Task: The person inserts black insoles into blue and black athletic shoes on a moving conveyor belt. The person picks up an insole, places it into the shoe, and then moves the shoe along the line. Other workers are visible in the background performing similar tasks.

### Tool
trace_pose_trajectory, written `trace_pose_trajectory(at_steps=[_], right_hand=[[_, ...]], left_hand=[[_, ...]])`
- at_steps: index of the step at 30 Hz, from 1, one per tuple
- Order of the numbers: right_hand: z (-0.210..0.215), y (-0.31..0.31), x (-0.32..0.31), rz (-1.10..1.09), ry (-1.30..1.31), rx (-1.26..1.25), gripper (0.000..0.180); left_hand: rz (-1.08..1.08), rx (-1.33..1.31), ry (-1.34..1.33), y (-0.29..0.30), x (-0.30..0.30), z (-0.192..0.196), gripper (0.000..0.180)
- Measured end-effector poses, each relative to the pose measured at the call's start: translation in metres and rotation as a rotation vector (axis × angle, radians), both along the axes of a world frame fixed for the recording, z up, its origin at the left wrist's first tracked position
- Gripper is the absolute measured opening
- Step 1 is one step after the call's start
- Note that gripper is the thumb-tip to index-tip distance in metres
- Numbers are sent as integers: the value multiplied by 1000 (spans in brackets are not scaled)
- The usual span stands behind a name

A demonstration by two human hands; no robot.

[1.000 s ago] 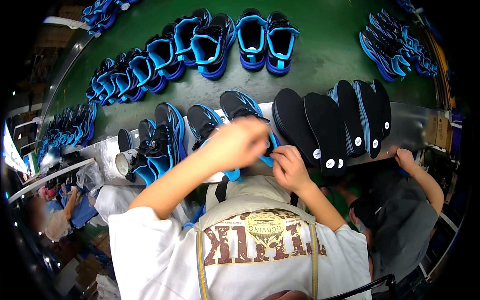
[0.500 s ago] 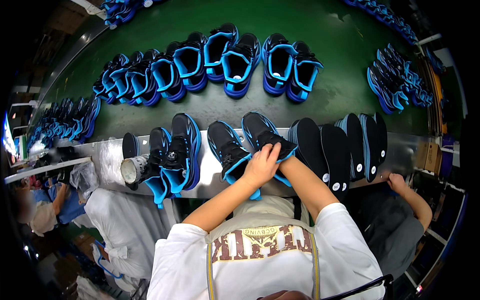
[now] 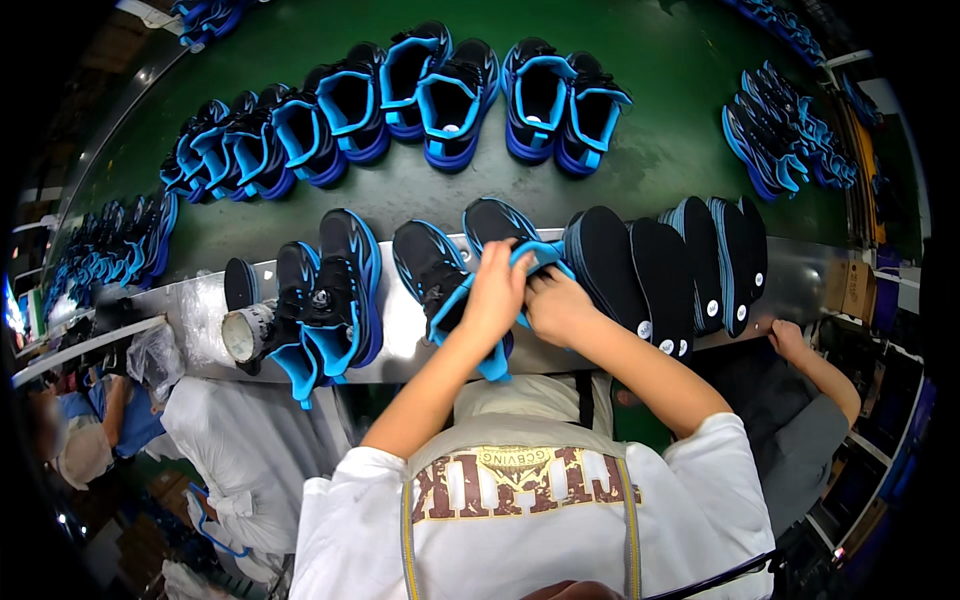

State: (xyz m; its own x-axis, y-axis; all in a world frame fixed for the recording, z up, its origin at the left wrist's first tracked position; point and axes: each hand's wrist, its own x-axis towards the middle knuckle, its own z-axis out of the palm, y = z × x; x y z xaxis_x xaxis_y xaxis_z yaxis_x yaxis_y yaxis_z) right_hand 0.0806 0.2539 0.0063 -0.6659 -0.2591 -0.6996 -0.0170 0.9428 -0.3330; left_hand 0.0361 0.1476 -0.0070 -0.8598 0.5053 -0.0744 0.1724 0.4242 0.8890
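Note:
A black and blue shoe (image 3: 497,226) lies on the steel ledge (image 3: 400,330) in front of me. My left hand (image 3: 497,292) grips its blue opening from the left, and my right hand (image 3: 553,302) presses into the same opening from the right. A matching shoe (image 3: 428,268) lies just left of it, partly under my left hand. Right of my hands, several black insoles (image 3: 640,275) stand leaning in a row.
Another pair of black and blue shoes (image 3: 330,290) and a roll of tape (image 3: 245,333) sit at the ledge's left. Rows of blue shoes (image 3: 450,90) ride the green belt (image 3: 670,150) beyond. A co-worker's hand (image 3: 787,340) rests on the ledge's right end. White bags (image 3: 240,440) lie below left.
My left hand has come down from above the shoe onto its opening, and both hands now close on the same shoe. The view has shifted slightly.

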Motion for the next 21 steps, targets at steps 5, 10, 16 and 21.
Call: trace_pose_trajectory(at_steps=[5,10,16,21], right_hand=[[27,1,26,167,-119,102,56],[16,-2,24,153,-147,93,50],[-8,-9,44,-141,394,-135,49],[4,-56,16,-277,596,-93,52]], left_hand=[[-190,-46,73,-5,-12,28,36],[-490,-398,522,0,-15,34,30],[-521,-507,750,-12,-16,45,28],[-352,-295,433,-65,-31,104,51]])
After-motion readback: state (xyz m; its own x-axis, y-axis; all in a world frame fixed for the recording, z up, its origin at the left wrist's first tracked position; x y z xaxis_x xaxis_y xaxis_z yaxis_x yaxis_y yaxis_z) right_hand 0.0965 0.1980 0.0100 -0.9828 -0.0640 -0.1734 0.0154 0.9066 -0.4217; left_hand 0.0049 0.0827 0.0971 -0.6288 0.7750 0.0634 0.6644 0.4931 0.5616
